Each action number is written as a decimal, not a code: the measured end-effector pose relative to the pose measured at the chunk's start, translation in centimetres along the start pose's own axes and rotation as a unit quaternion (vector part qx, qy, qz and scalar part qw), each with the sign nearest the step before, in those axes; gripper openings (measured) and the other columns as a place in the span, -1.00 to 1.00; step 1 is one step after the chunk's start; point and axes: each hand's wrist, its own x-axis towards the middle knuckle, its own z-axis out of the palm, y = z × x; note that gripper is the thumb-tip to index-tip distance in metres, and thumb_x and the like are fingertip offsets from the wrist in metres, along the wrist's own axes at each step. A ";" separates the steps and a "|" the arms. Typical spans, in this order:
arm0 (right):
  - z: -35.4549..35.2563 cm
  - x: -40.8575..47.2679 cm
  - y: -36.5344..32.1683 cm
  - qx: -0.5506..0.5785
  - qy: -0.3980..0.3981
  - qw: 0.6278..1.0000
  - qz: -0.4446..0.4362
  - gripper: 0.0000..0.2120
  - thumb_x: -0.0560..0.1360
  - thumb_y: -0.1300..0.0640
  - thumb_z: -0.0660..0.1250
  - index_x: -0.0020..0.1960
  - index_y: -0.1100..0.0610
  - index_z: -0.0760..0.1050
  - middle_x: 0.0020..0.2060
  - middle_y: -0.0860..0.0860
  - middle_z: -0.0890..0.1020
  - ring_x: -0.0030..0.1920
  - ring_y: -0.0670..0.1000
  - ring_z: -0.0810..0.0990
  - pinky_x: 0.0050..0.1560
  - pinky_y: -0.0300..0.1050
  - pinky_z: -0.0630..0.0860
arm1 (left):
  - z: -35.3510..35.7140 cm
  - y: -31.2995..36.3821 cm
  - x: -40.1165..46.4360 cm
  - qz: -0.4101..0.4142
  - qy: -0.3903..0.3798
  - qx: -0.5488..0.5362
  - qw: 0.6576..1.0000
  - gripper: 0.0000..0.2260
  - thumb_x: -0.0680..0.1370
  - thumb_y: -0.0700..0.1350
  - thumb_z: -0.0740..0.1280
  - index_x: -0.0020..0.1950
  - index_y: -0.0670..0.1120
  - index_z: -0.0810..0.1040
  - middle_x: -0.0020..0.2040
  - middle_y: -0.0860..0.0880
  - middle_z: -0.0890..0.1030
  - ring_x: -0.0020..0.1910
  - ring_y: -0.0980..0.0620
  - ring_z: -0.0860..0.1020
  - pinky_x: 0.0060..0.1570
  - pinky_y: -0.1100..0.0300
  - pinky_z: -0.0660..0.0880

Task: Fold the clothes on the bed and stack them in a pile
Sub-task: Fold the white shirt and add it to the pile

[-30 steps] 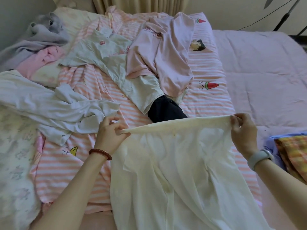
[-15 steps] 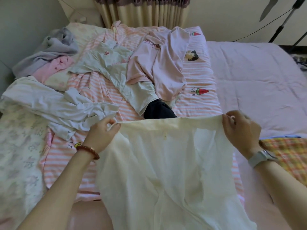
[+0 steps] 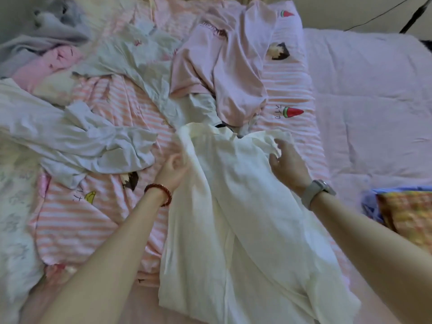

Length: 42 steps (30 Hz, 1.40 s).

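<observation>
The cream garment (image 3: 236,206) lay flat down the middle of the striped blanket (image 3: 88,220), its top edge bunched just below the pink top (image 3: 224,66) and its lower end running off toward the person. The left hand (image 3: 174,170) sat at the garment's left edge, fingers loosely curled against the fold there; whether they actually pinched the cloth could not be told through the blur. The right hand (image 3: 288,163) hovered at the upper right corner, fingers spread and relaxed, tips touching the crumpled cloth, gripping nothing. A red bead bracelet (image 3: 160,191) circled the left wrist, a grey watch (image 3: 314,191) the right. Left of the hands sprawled a white shirt (image 3: 81,146), unfolded. Beyond it a pale green garment (image 3: 145,59) lay tangled under the pink top. A grey garment (image 3: 46,31) and a pink one (image 3: 44,66) were heaped in the far left corner. A plaid cloth (image 3: 406,213) lay at the right edge on the lilac sheet (image 3: 374,101).
</observation>
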 end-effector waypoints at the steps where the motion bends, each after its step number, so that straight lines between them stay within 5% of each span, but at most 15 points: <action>1: 1.6 -2.2 0.1 0.013 -0.006 1.000 -0.020 -0.60 0.55 0.20 0.18 0.38 0.19 0.31 0.28 0.16 0.44 0.13 0.17 0.52 0.13 0.07 0.44 | 0.0 -2.6 -0.9 -0.026 0.024 -0.003 0.999 -0.59 0.53 -0.11 0.32 0.36 -0.12 0.36 0.28 -0.08 0.45 0.16 0.05 0.44 0.06 0.26 0.33; 4: 6.1 -9.3 0.1 0.056 -0.048 0.994 -0.087 -0.67 0.53 0.27 0.20 0.29 0.18 0.42 0.18 0.10 0.51 0.02 0.12 0.57 0.02 0.03 0.50 | 0.0 -10.0 -4.1 -0.103 0.090 -0.004 0.991 -0.62 0.54 -0.13 0.29 0.34 -0.17 0.37 0.29 -0.14 0.48 0.23 -0.06 0.46 0.14 0.22 0.34; 7: 10.2 -15.5 -0.4 0.061 -0.103 0.979 -0.163 -0.68 0.52 0.25 0.22 0.27 0.19 0.46 0.13 0.10 0.54 0.01 0.12 0.58 -0.05 -0.05 0.52 | 0.7 -15.6 -8.1 -0.147 0.094 -0.010 0.985 -0.65 0.55 -0.11 0.28 0.32 -0.16 0.41 0.16 -0.07 0.52 0.08 0.01 0.48 0.10 0.19 0.38; 12: 16.0 -21.3 0.1 -0.055 -0.290 0.937 -0.186 -0.55 0.57 0.11 0.12 0.46 0.02 0.20 0.44 0.00 0.25 0.43 0.04 0.21 0.30 -0.02 0.28 | 2.5 -20.1 -13.1 -0.185 0.028 -0.031 0.982 -0.94 0.53 -0.18 0.32 -0.02 -0.12 0.49 -0.18 -0.01 0.56 -0.10 -0.03 0.51 -0.14 0.20 0.36; 16: 17.3 -22.1 1.8 -0.152 -0.354 0.911 -0.146 -0.55 0.59 0.15 0.04 0.47 0.04 0.13 0.52 -0.05 -0.02 0.51 0.01 -0.10 0.42 0.14 0.05 | 1.9 -20.5 -15.6 -0.148 0.069 -0.008 0.987 -0.96 0.55 -0.21 0.27 -0.09 -0.10 0.48 -0.21 -0.03 0.54 -0.17 -0.01 0.47 -0.20 0.22 0.34; 19: 16.7 -21.6 1.5 -0.145 -0.346 0.915 -0.147 -0.62 0.60 0.13 0.03 0.42 0.06 0.25 0.50 -0.03 0.10 0.50 0.02 0.03 0.39 0.07 0.12 | -0.4 -19.2 -17.1 -0.081 0.150 0.025 0.985 -0.89 0.55 -0.22 0.28 -0.18 -0.12 0.44 -0.36 0.02 0.46 -0.30 -0.04 0.39 -0.36 0.40 0.30; 21: 16.1 -21.4 0.1 -0.041 -0.293 0.949 -0.107 -0.67 0.60 0.13 0.09 0.33 0.09 0.40 0.38 0.02 0.38 0.36 0.04 0.33 0.30 -0.07 0.28 | -2.0 -18.1 -18.0 -0.029 0.175 0.052 0.983 -0.88 0.54 -0.23 0.29 -0.19 -0.16 0.42 -0.40 0.02 0.41 -0.35 -0.05 0.37 -0.41 0.36 0.28; 23: 15.2 -21.2 -1.9 0.156 -0.268 0.950 0.027 -0.71 0.60 0.07 0.15 0.26 0.08 0.48 0.18 -0.01 0.56 0.11 -0.04 0.53 0.17 -0.13 0.43 | -3.0 -16.9 -18.9 0.032 0.150 0.061 0.986 -0.99 0.53 -0.25 0.31 -0.07 -0.18 0.51 -0.30 0.00 0.49 -0.29 -0.03 0.44 -0.35 0.34 0.29; 26: 13.8 -20.5 -4.3 0.450 -0.327 0.804 0.212 -0.62 0.50 -0.11 0.28 0.22 0.08 0.48 -0.02 0.01 0.64 -0.07 -0.01 0.63 -0.01 -0.08 0.58 | -2.4 -15.3 -20.6 0.102 0.017 0.083 0.991 -0.78 0.51 -0.27 0.33 0.15 -0.18 0.55 0.04 0.03 0.55 0.00 0.14 0.49 -0.02 0.47 0.33; 28: 13.4 -19.8 -4.9 0.472 -0.373 0.762 0.242 -0.55 0.44 -0.17 0.34 0.17 0.13 0.51 -0.05 0.05 0.64 -0.06 0.06 0.64 -0.03 -0.03 0.59 | -0.9 -14.9 -21.8 0.134 -0.094 0.128 0.978 -0.65 0.51 -0.23 0.33 0.29 -0.08 0.49 0.17 0.12 0.47 0.10 0.26 0.42 0.10 0.50 0.27; 33: 13.5 -17.9 -4.4 0.354 -0.323 0.843 0.244 -0.84 0.50 0.22 0.31 0.04 0.28 0.54 -0.08 0.19 0.64 -0.05 0.15 0.64 0.03 0.06 0.58 | 1.8 -15.9 -23.0 0.097 -0.188 0.177 0.961 -0.61 0.51 -0.15 0.29 0.31 0.14 0.42 0.20 0.14 0.50 0.13 0.13 0.48 0.10 0.25 0.40; 36: 12.5 -16.8 -2.0 0.360 -0.200 0.873 0.260 -0.89 0.51 0.29 0.21 -0.14 0.24 0.50 -0.34 0.08 0.55 -0.35 0.02 0.55 -0.33 -0.19 0.52 | 2.6 -17.0 -23.3 0.038 -0.260 0.212 0.941 -0.63 0.51 -0.06 0.27 0.31 0.13 0.38 0.19 0.14 0.52 0.10 0.10 0.50 0.15 0.14 0.42; 39: 11.3 -17.0 1.9 0.225 -0.082 0.941 0.240 -0.86 0.47 0.27 0.15 -0.23 0.16 0.41 -0.42 -0.02 0.42 -0.42 -0.07 0.36 -0.47 -0.24 0.28 | 3.0 -18.2 -23.1 -0.008 -0.308 0.212 0.927 -0.67 0.53 0.00 0.27 0.30 0.11 0.43 0.17 0.13 0.55 0.04 0.16 0.51 0.09 0.29 0.44; 42: 10.7 -18.5 5.2 0.122 -0.073 0.962 0.234 -0.89 0.46 0.25 0.13 -0.20 0.11 0.37 -0.34 -0.03 0.42 -0.37 -0.07 0.38 -0.44 -0.18 0.22 | 3.6 -18.9 -21.8 -0.046 -0.231 0.172 0.956 -0.73 0.55 -0.05 0.27 0.25 0.03 0.48 0.20 0.07 0.52 -0.01 0.16 0.49 -0.08 0.45 0.38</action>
